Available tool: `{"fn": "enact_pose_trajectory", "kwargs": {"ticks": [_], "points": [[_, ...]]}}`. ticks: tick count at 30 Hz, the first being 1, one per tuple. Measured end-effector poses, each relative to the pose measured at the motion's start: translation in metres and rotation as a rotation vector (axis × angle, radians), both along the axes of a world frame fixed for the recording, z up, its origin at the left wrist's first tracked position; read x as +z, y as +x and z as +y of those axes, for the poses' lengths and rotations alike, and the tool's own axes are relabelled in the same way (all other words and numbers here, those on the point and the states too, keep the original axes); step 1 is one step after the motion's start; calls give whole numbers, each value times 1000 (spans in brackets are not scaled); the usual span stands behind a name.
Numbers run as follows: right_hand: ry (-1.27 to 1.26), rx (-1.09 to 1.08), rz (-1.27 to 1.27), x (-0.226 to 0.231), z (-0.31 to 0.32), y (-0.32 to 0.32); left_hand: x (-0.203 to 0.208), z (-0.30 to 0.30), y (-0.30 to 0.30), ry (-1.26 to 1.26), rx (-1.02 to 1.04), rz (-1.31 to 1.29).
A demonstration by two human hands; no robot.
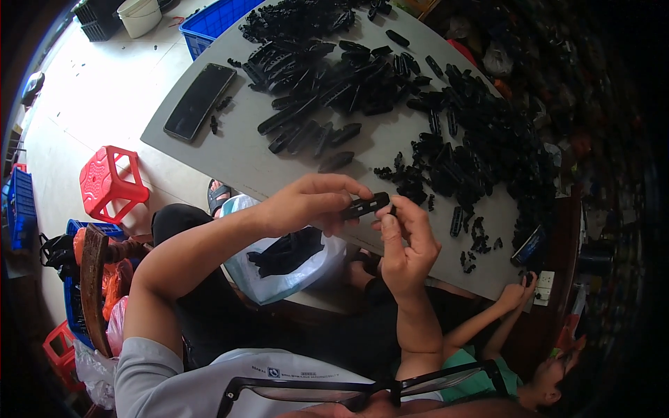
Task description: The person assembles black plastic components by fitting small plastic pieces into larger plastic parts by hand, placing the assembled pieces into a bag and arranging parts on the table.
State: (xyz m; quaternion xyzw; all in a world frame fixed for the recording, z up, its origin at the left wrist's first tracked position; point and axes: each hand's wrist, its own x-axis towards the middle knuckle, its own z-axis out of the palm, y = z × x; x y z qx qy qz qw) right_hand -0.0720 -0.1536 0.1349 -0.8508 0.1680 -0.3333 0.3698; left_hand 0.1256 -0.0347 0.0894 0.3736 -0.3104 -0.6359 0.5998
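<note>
My left hand [306, 203] grips a long black plastic part [365, 206] with slots along it, above the near edge of the table [240, 150]. Close against its end, my right hand [410, 244] pinches a small black piece [391, 208], mostly hidden by the fingertips. Just beyond my hands, a heap of small black pieces [404, 174] lies on the tabletop. A larger pile of long black parts [327, 83] spreads farther back. Below my left wrist, an open white bag [313, 279] has more black parts [289, 249] in it.
A dark phone [200, 102] lies at the table's left corner. Another person's hands [519, 292] are at the right edge, near a power socket [543, 288]. On the floor stand a red stool [111, 182] and a blue crate [209, 24]. More black parts [481, 153] cover the table's right side.
</note>
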Motion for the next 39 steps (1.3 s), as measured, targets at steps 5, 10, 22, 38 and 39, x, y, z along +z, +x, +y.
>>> {"fn": "enact_pose_trajectory", "kwargs": {"ticks": [5, 10, 22, 38, 39], "points": [[358, -94, -20, 7, 7, -3, 0, 0, 5, 19, -3, -42], [616, 5, -44, 6, 2, -5, -6, -3, 1, -21, -12, -130], [814, 97, 224, -2, -13, 2, -7, 0, -2, -61, 27, -382], [711, 72, 241, -9, -8, 6, -6, 0, 0, -37, 28, -358], [738, 84, 208, -10, -9, 6, -3, 1, -1, -40, 37, -340]]}}
